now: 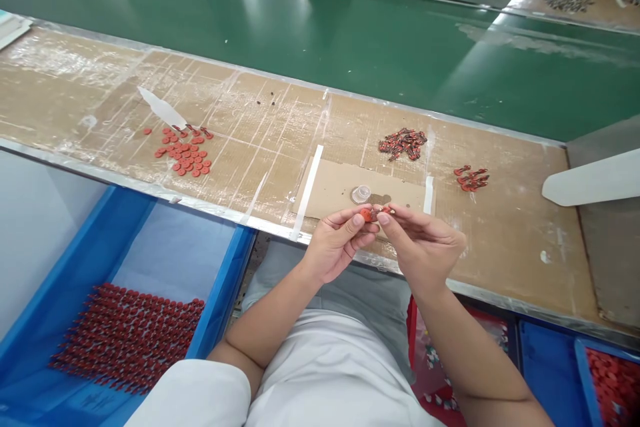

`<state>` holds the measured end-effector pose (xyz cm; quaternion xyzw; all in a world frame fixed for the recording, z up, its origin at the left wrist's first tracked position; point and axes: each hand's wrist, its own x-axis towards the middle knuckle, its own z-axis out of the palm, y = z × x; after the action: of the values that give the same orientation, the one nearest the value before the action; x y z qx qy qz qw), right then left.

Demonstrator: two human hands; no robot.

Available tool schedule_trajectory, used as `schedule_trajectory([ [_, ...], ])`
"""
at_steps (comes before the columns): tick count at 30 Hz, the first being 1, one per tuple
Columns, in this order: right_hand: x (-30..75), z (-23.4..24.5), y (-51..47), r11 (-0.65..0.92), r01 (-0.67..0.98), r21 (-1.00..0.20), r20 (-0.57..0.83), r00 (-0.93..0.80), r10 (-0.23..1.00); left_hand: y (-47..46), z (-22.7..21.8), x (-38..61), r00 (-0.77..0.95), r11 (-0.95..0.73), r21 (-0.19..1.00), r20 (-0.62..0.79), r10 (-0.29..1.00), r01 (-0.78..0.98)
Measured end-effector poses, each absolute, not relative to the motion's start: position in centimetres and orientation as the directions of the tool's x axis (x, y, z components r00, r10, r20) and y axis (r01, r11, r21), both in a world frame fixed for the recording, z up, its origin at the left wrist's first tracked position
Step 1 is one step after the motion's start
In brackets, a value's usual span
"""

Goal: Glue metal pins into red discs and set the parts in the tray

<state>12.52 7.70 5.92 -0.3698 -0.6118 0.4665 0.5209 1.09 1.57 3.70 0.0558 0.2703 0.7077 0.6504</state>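
Between the thumb and fingers of my left hand [340, 240] is a red disc [367, 215], pinched at the near edge of the bench. My right hand [423, 247] pinches a small red-and-dark figure piece [386, 211] right beside the disc; whether the two are joined cannot be made out. Just beyond my fingers, a small clear cup [361, 194] stands on a taped cardboard sheet [333, 190]. Farther back lies a pile of red-and-dark pieces [403, 144], with a smaller group of similar pieces [471, 179] to its right.
Loose red discs [187, 159] lie left on the bench by a white pointed strip [163, 109]. A blue bin [230, 280] at lower left holds rows of red pieces [135, 333]. Behind the bench runs a green belt [300, 33]. A white panel [595, 177] juts in from the right.
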Motion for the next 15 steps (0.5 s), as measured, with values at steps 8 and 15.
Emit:
schedule_trajectory([
  [8, 12.69, 5.60, 7.57, 0.321, -0.016, -0.947, 0.318, -0.196, 0.928, 1.53, 3.72, 1.26, -0.157, -0.024, 0.443, -0.266, 0.951, -0.896],
  [15, 12.83, 5.14, 7.52, 0.379, -0.028, -0.925, 0.377, -0.200, 0.904, 1.43, 3.97, 1.31, -0.171, -0.031, 0.447, -0.275, 0.946, -0.894],
])
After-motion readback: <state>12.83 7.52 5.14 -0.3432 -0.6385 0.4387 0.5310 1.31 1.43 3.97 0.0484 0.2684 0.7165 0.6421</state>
